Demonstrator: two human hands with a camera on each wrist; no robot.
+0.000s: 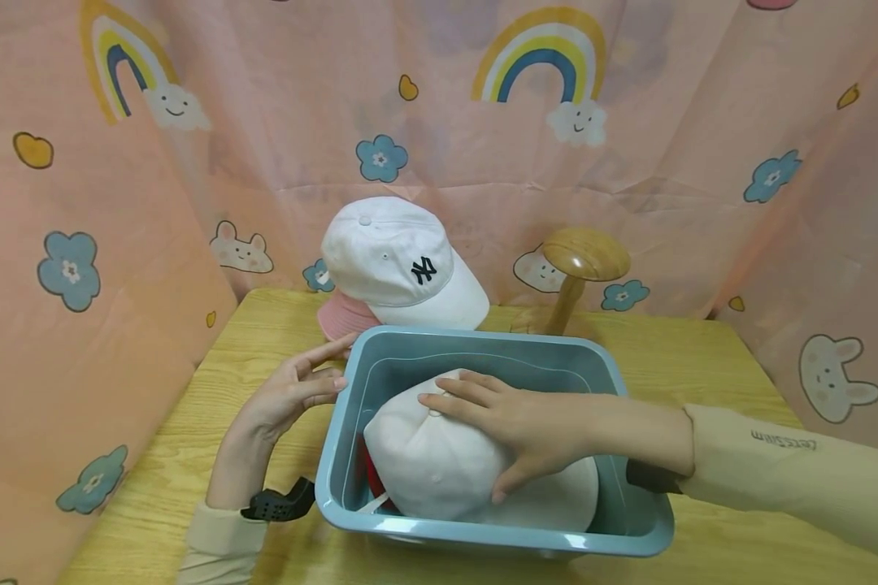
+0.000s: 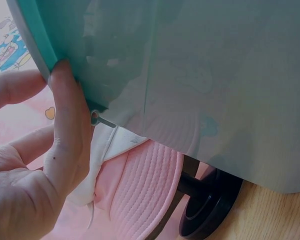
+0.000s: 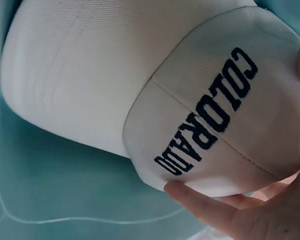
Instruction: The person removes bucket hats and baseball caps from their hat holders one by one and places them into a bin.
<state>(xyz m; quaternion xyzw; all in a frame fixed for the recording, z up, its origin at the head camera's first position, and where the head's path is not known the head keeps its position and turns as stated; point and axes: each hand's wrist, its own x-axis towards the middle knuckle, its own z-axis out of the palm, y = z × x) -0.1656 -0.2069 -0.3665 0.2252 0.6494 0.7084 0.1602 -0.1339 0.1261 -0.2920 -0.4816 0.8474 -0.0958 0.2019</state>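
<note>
A white baseball cap (image 1: 432, 463) sits tilted inside a blue-green plastic bin (image 1: 483, 536), its brim toward the right. My right hand (image 1: 534, 422) spreads over the crown and holds it, thumb on one side and fingers on the other. Dark COLORADO lettering shows on the front of the cap (image 3: 205, 120) in the right wrist view. At the bin's left side, my left hand (image 1: 285, 398) touches the rim and outer wall with extended fingers and thumb. Something red (image 1: 373, 471) shows partly under the cap; its kind is hidden.
Behind the bin, a white NY cap (image 1: 388, 252) sits above a pink cap (image 1: 347, 317). A mushroom-shaped wooden stand (image 1: 585, 256) rises at the back right. In the left wrist view a black round base (image 2: 210, 207) stands near the pink brim. Patterned curtains (image 1: 439, 162) enclose the wooden table (image 1: 702, 366).
</note>
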